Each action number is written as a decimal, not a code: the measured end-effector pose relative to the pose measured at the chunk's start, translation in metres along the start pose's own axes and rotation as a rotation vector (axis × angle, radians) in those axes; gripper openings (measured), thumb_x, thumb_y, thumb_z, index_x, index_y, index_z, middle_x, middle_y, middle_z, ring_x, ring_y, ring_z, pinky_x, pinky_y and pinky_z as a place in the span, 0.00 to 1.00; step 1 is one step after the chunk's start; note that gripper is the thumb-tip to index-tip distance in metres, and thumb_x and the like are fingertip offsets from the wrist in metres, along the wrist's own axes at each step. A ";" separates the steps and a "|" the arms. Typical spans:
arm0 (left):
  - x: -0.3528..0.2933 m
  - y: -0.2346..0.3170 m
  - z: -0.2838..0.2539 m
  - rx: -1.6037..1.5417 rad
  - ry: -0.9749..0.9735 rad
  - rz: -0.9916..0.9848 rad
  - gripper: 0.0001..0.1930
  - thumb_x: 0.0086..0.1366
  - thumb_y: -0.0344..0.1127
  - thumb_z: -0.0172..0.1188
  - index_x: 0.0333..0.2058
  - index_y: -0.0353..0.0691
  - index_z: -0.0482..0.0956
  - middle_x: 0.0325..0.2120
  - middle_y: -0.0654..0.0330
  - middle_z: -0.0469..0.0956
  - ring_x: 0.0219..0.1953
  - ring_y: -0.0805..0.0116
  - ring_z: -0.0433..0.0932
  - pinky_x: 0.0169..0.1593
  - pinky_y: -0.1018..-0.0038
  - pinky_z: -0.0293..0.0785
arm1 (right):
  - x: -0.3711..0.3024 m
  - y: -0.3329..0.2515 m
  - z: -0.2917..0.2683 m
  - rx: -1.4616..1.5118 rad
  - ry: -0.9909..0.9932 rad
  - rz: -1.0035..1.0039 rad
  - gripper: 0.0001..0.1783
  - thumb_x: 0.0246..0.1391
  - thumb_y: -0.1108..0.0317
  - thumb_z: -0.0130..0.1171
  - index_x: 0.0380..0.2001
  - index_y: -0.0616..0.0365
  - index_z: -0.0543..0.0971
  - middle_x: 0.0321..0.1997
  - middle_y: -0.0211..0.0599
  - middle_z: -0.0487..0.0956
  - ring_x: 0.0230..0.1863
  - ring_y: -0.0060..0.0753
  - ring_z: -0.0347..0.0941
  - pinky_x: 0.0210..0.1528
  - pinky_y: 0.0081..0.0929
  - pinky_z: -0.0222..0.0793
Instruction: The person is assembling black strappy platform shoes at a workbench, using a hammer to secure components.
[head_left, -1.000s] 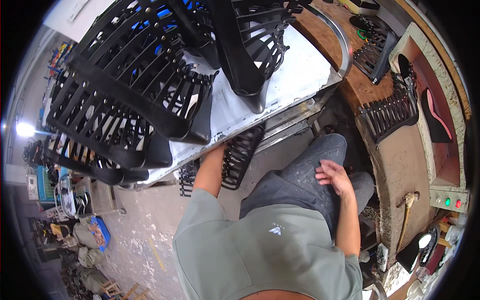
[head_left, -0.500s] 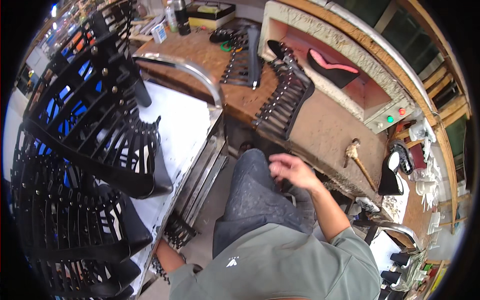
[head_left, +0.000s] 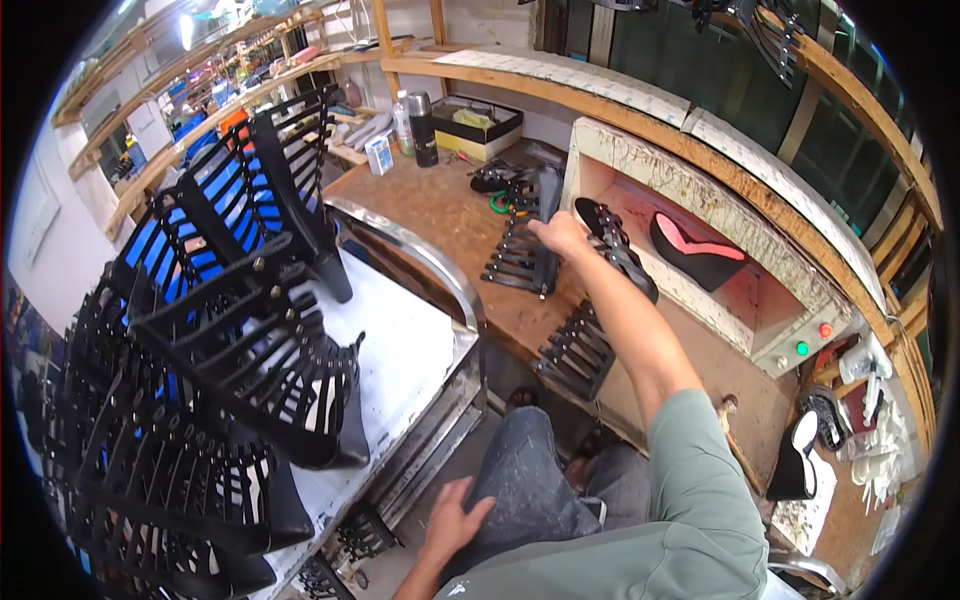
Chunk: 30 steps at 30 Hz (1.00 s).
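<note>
In the upper centre, the right hand [head_left: 562,236] reached to a strappy black boot [head_left: 543,273], grip unclear; lower centre, the left hand [head_left: 458,518] hung empty, thumb apart. Apparently a reach, next calling for a secure pinch.

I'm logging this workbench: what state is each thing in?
Left hand: seemingly empty, fingers spread
Right hand: at a strappy boot, grip unclear
That strappy boot: lying on the bench
Cart boots: crowded together
Cabinet: open-fronted
Pink-topped wedge: inside the cabinet
Dark bottle: upright, capped
Yellow box: open
</note>
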<state>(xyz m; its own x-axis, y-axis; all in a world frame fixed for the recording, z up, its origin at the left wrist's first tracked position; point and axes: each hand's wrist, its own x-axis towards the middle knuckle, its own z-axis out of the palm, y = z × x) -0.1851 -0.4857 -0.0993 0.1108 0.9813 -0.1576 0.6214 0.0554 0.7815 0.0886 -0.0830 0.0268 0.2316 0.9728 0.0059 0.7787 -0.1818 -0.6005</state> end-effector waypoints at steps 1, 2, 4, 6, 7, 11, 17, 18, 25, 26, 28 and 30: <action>0.012 0.021 -0.001 -0.046 -0.004 0.081 0.30 0.58 0.50 0.63 0.52 0.32 0.72 0.49 0.46 0.72 0.52 0.50 0.72 0.56 0.65 0.67 | 0.026 0.017 0.016 -0.042 0.089 -0.007 0.36 0.47 0.46 0.62 0.43 0.75 0.75 0.45 0.62 0.77 0.53 0.54 0.73 0.56 0.41 0.68; 0.024 0.035 -0.001 -0.091 -0.006 0.154 0.28 0.59 0.47 0.64 0.51 0.32 0.73 0.47 0.47 0.74 0.51 0.52 0.74 0.55 0.67 0.68 | 0.046 0.027 0.028 -0.082 0.169 -0.017 0.36 0.47 0.46 0.61 0.43 0.75 0.75 0.45 0.63 0.77 0.53 0.55 0.73 0.55 0.42 0.68; 0.049 0.049 -0.003 -0.189 0.004 0.190 0.25 0.59 0.44 0.64 0.50 0.32 0.74 0.46 0.48 0.75 0.49 0.54 0.75 0.53 0.68 0.69 | 0.043 0.011 0.044 -0.047 0.162 0.010 0.35 0.47 0.48 0.61 0.43 0.74 0.74 0.44 0.63 0.77 0.52 0.57 0.73 0.55 0.43 0.68; 0.081 0.068 -0.007 -0.316 0.005 0.312 0.22 0.58 0.39 0.65 0.48 0.33 0.75 0.44 0.50 0.76 0.47 0.56 0.76 0.51 0.69 0.71 | 0.043 -0.002 0.042 -0.021 0.176 0.050 0.33 0.47 0.49 0.61 0.43 0.72 0.74 0.44 0.63 0.78 0.52 0.58 0.73 0.54 0.43 0.68; 0.099 0.081 -0.010 -0.338 0.009 0.379 0.21 0.58 0.37 0.65 0.48 0.34 0.75 0.43 0.50 0.76 0.46 0.58 0.77 0.50 0.70 0.71 | 0.046 -0.003 0.039 0.031 0.197 -0.015 0.31 0.46 0.51 0.61 0.42 0.70 0.74 0.43 0.62 0.78 0.51 0.59 0.74 0.53 0.44 0.69; 0.190 0.133 -0.016 -0.655 0.297 0.488 0.17 0.61 0.34 0.62 0.48 0.33 0.75 0.43 0.55 0.76 0.44 0.69 0.75 0.50 0.73 0.71 | 0.025 -0.026 0.001 0.175 0.329 -0.266 0.20 0.46 0.57 0.59 0.34 0.65 0.74 0.35 0.60 0.78 0.41 0.61 0.76 0.45 0.47 0.70; 0.316 0.197 -0.034 -1.503 -0.097 0.102 0.31 0.62 0.57 0.58 0.53 0.35 0.71 0.44 0.56 0.78 0.49 0.63 0.75 0.53 0.70 0.70 | -0.126 -0.032 -0.096 0.447 0.416 -0.488 0.18 0.49 0.60 0.58 0.38 0.63 0.76 0.20 0.43 0.73 0.21 0.32 0.69 0.27 0.32 0.66; 0.319 0.202 -0.027 -1.506 -0.120 0.092 0.31 0.62 0.57 0.58 0.53 0.35 0.71 0.44 0.56 0.78 0.49 0.63 0.75 0.53 0.70 0.70 | -0.159 -0.021 -0.103 0.576 0.371 -0.498 0.16 0.50 0.64 0.59 0.40 0.61 0.77 0.21 0.35 0.74 0.22 0.22 0.67 0.26 0.26 0.66; 0.222 0.249 0.014 -1.544 -0.429 0.612 0.16 0.65 0.34 0.56 0.51 0.42 0.71 0.44 0.62 0.75 0.47 0.70 0.75 0.50 0.72 0.74 | -0.342 0.060 -0.108 0.418 0.245 -0.237 0.57 0.30 0.48 0.78 0.59 0.63 0.60 0.31 0.36 0.75 0.29 0.31 0.71 0.33 0.29 0.69; 0.203 0.255 0.018 -1.537 -0.445 0.609 0.16 0.65 0.34 0.56 0.51 0.42 0.71 0.44 0.62 0.75 0.47 0.70 0.75 0.50 0.72 0.74 | -0.358 0.067 -0.120 0.313 0.362 -0.257 0.66 0.25 0.45 0.79 0.63 0.64 0.54 0.38 0.42 0.78 0.34 0.36 0.75 0.37 0.31 0.72; 0.162 0.262 0.022 -1.320 -0.412 0.378 0.16 0.65 0.33 0.57 0.51 0.42 0.72 0.43 0.62 0.76 0.45 0.71 0.76 0.48 0.72 0.75 | -0.372 0.087 -0.128 0.375 0.481 -0.480 0.70 0.21 0.42 0.77 0.66 0.60 0.52 0.61 0.60 0.62 0.55 0.55 0.68 0.50 0.40 0.71; 0.146 0.273 0.055 -1.420 -0.408 0.296 0.13 0.64 0.32 0.58 0.48 0.42 0.73 0.43 0.62 0.76 0.43 0.69 0.77 0.46 0.71 0.77 | -0.379 0.072 -0.134 -0.084 0.477 -0.476 0.60 0.26 0.45 0.76 0.64 0.54 0.61 0.60 0.59 0.63 0.55 0.58 0.67 0.50 0.44 0.71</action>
<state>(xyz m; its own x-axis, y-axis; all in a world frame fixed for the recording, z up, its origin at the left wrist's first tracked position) 0.0432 -0.3375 0.0581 0.4448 0.8846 0.1404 -0.6812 0.2324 0.6942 0.1355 -0.4837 0.0888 0.0689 0.7830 0.6182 0.8978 0.2216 -0.3806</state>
